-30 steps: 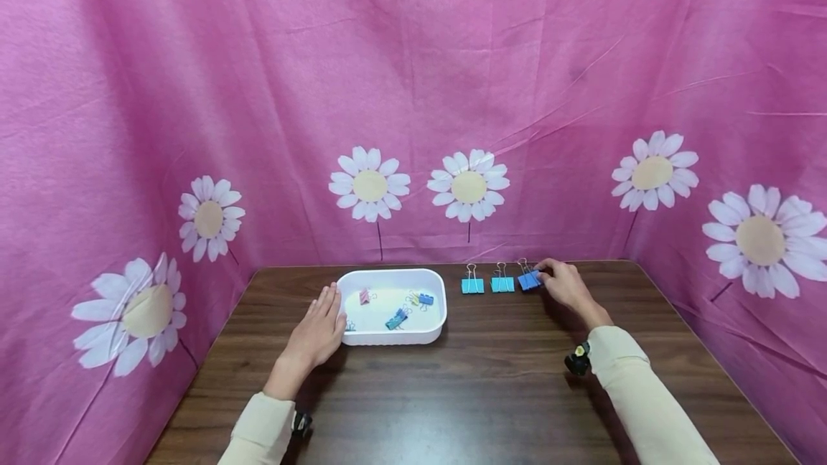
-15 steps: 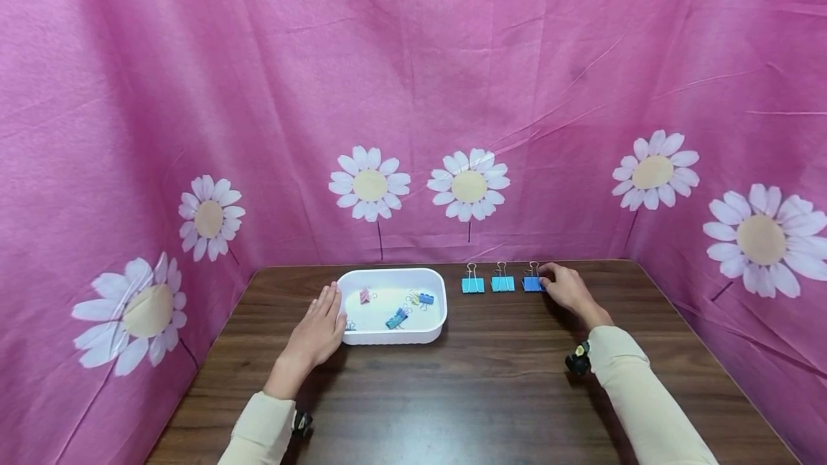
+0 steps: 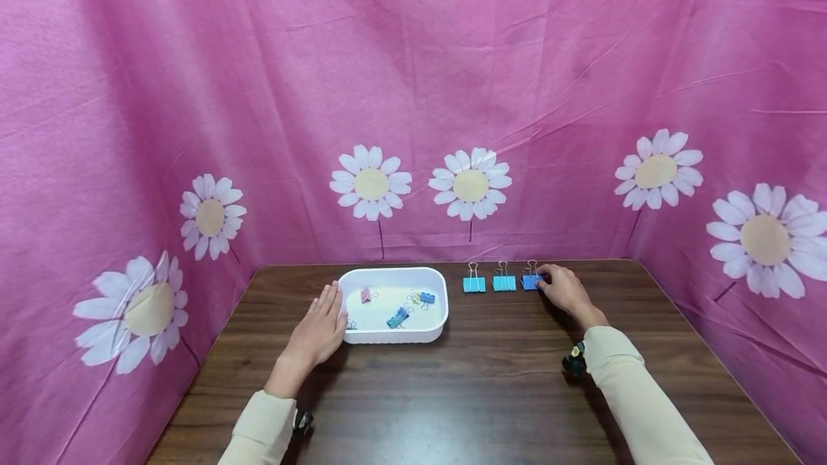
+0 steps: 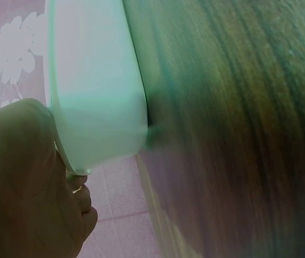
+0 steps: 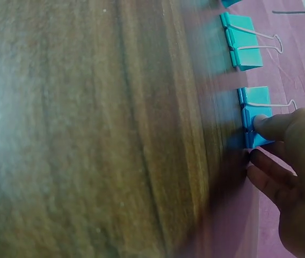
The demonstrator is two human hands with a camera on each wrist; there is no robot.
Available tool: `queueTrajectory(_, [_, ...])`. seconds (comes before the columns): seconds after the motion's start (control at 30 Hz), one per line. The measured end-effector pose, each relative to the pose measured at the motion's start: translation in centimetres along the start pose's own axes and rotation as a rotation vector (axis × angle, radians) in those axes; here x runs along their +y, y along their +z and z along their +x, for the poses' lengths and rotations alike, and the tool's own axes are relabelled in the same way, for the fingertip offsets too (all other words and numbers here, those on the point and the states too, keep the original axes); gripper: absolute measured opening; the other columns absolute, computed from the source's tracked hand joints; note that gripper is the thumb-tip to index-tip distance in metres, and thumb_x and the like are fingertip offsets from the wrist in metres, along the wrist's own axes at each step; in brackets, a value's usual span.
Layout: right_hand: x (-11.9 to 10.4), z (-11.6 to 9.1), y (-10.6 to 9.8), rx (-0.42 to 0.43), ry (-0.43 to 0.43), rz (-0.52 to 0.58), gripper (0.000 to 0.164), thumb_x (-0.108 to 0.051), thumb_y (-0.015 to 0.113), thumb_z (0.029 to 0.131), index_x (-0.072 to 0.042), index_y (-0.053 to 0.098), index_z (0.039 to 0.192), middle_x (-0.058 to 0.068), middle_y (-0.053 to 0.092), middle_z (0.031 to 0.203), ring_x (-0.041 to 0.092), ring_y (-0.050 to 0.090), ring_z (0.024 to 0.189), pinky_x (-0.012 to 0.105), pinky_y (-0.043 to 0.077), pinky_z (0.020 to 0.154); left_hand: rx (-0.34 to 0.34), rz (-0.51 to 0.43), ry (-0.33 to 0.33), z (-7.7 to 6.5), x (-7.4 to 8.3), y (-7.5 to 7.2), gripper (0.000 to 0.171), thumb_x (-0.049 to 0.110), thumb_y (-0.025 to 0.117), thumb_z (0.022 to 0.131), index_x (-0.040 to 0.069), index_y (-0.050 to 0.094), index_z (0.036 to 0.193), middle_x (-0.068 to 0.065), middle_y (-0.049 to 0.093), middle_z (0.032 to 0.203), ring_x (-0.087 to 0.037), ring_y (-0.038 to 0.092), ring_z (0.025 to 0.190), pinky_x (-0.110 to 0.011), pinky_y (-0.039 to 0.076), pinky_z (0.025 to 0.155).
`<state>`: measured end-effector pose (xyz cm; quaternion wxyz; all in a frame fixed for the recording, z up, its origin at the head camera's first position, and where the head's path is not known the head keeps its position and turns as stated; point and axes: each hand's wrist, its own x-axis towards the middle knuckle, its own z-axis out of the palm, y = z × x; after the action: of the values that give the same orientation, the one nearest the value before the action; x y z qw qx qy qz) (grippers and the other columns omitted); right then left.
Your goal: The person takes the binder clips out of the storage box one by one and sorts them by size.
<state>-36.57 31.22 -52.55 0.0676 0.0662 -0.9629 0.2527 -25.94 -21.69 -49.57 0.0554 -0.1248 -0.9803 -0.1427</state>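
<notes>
My right hand (image 3: 566, 288) pinches a blue binder clip (image 3: 530, 283) standing at the back of the table, its wire handle pointing up. In the right wrist view the thumb lies on the front of that blue binder clip (image 5: 252, 133), and the other fingers reach behind and beside it. Two turquoise binder clips, one in the middle (image 3: 504, 283) and one at the left (image 3: 474, 285), stand in line with it. My left hand (image 3: 318, 329) rests along the left end of a white tray (image 3: 395, 337), its fingers straight. The left wrist view shows the hand against the tray wall (image 4: 99, 107).
Inside the tray lie several smaller binder clips, among them a pink one (image 3: 366, 296), a blue one (image 3: 427, 298) and a teal one (image 3: 395, 320). A pink flowered cloth (image 3: 413, 92) hangs behind the brown wooden table (image 3: 439, 393) and along its sides.
The blue binder clip has turned from tilted to upright, level with the turquoise ones, and shifted slightly right. The left hand and the tray stay in place.
</notes>
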Motion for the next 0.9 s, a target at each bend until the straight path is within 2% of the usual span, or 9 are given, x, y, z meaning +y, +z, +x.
queueTrajectory(0.3, [0.2,0.1,-0.3,0.025,-0.010,0.014,0.033,-0.013,0.068,0.101,0.005,0.067,0.129,0.032,0.066,0.128,0.050,0.065,0.115,0.066,0.054,0.097,-0.001,-0.002,0.002,0.1,0.1,-0.1,0.060,0.022,0.041,0.112,-0.013,0.033,0.160,-0.027,0.025,0.174,-0.045,0.024,0.163,-0.058,0.026,0.134])
queueTrajectory(0.37, [0.2,0.0,-0.5,0.067,0.000,0.012,0.031,-0.015,0.068,0.101,0.004,0.067,0.126,0.029,0.065,0.125,0.048,0.065,0.112,0.065,0.055,0.094,-0.005,-0.002,0.000,0.0,0.1,0.0,0.060,0.021,0.042,0.112,-0.013,0.033,0.160,-0.027,0.024,0.174,-0.044,0.024,0.163,-0.058,0.025,0.134])
queueTrajectory(0.5, [-0.5,0.1,-0.9,0.211,0.022,0.012,0.020,-0.017,0.066,0.101,-0.002,0.069,0.112,0.021,0.067,0.113,0.045,0.068,0.104,0.062,0.056,0.085,-0.004,-0.003,0.002,0.0,0.1,-0.1,0.059,0.019,0.042,0.112,-0.013,0.033,0.160,-0.027,0.025,0.174,-0.045,0.025,0.162,-0.058,0.025,0.134])
queueTrajectory(0.63, [-2.3,0.7,-1.6,0.293,-0.024,0.022,0.011,-0.013,0.066,0.100,-0.004,0.072,0.103,0.017,0.071,0.101,0.039,0.069,0.094,0.059,0.055,0.080,-0.007,-0.002,0.003,-0.1,0.3,-0.2,0.059,0.019,0.042,0.112,-0.013,0.033,0.160,-0.027,0.025,0.173,-0.045,0.024,0.162,-0.058,0.024,0.134])
queueTrajectory(0.9, [-8.3,2.0,-2.6,0.187,-0.189,0.013,0.011,-0.010,0.072,0.100,-0.003,0.078,0.105,0.014,0.077,0.097,0.029,0.071,0.084,0.050,0.061,0.077,0.003,-0.001,0.003,-0.1,0.3,-0.2,0.059,0.019,0.043,0.112,-0.014,0.034,0.159,-0.028,0.028,0.172,-0.045,0.026,0.162,-0.058,0.025,0.134])
